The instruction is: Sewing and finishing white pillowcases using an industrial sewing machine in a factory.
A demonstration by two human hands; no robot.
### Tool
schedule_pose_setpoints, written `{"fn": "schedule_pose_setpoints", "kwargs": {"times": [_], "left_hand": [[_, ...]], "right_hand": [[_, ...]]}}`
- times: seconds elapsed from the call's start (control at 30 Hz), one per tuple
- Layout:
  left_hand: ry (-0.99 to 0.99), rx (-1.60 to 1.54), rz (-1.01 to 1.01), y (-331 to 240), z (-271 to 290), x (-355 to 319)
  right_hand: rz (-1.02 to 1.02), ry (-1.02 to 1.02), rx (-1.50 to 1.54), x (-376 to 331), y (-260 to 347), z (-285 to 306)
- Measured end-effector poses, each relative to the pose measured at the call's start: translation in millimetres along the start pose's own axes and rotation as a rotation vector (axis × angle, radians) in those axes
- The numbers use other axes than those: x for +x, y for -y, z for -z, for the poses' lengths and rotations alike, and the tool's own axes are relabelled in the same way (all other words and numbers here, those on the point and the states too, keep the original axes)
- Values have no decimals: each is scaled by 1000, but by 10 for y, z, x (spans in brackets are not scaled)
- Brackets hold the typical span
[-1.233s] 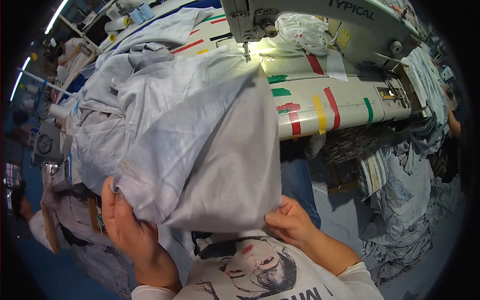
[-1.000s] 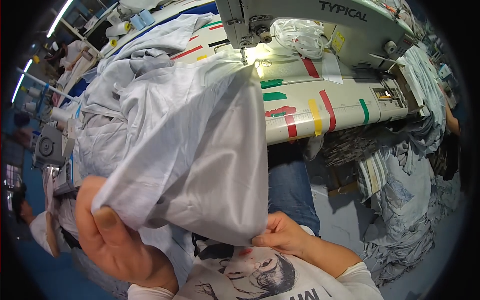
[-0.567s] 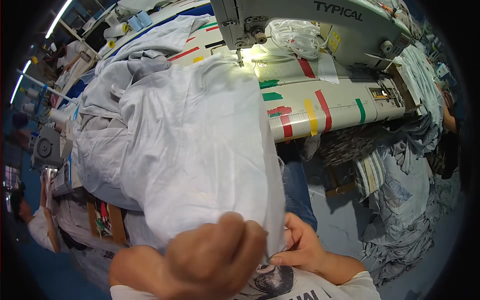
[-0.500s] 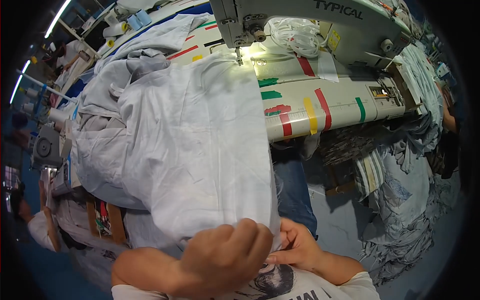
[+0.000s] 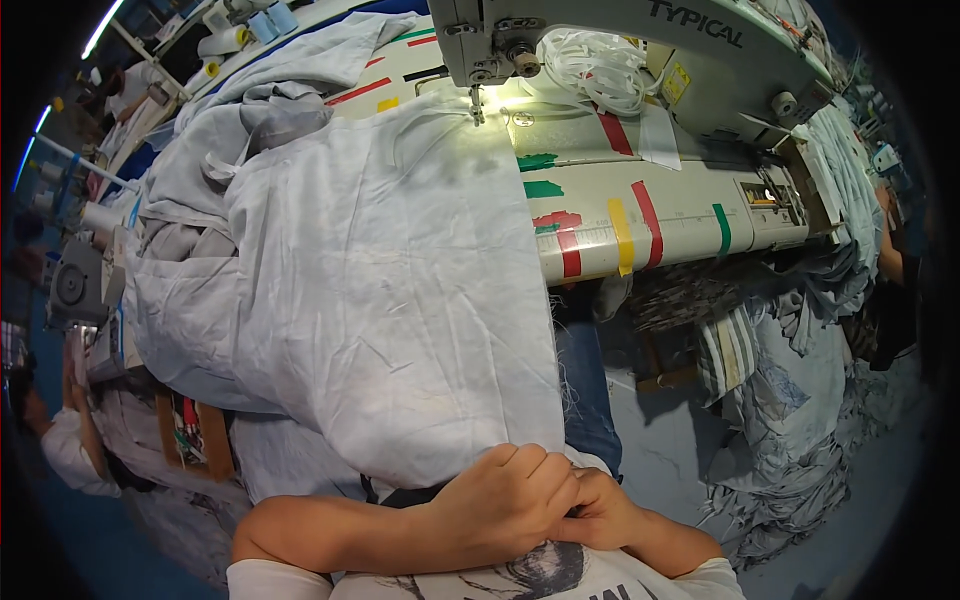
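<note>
A wide piece of white cloth [image 5: 400, 290] runs from beneath the presser foot [image 5: 477, 106] of a sewing machine [image 5: 700, 60] down over the table's front edge to my body. Its right edge is frayed near my lap. My left hand [image 5: 510, 500], knuckles up, is closed at the cloth's near right corner. Against it, my right hand [image 5: 602, 508] is closed too, its fingers partly hidden behind the left. Both grip the cloth's near edge close to my shirt; the exact pinch is covered.
Bunched grey-white cloth [image 5: 190, 200] lies left of the machine. Coloured tape strips [image 5: 648, 222] mark the machine bed, and a coil of white tape [image 5: 600, 70] sits behind the needle. Heaped cloth [image 5: 790, 440] hangs at the right. Another person [image 5: 75, 440] works at far left.
My left hand has come down and right, meeting my right hand at the cloth's near corner. The cloth between hands and needle now lies flatter, its right edge shifted slightly right.
</note>
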State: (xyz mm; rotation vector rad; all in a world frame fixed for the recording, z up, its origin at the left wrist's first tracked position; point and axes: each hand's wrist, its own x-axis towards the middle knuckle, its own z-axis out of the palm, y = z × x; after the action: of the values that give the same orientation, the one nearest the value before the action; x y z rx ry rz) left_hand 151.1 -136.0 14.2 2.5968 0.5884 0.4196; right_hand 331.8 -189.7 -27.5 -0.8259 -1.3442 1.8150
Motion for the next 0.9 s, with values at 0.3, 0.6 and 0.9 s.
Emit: {"fn": "schedule_pose_setpoints", "kwargs": {"times": [0.3,0.6,0.9], "left_hand": [[24,-57,-18,134,-11,10],[-761,732,1176,2044,1016,-1084],[-663,586,1125,3070,1273,-825]], "right_hand": [[489,-480,-1237,546,263,252],[339,-112,-877,952,-185,537],[237,-206,-568,1416,-47,646]]}}
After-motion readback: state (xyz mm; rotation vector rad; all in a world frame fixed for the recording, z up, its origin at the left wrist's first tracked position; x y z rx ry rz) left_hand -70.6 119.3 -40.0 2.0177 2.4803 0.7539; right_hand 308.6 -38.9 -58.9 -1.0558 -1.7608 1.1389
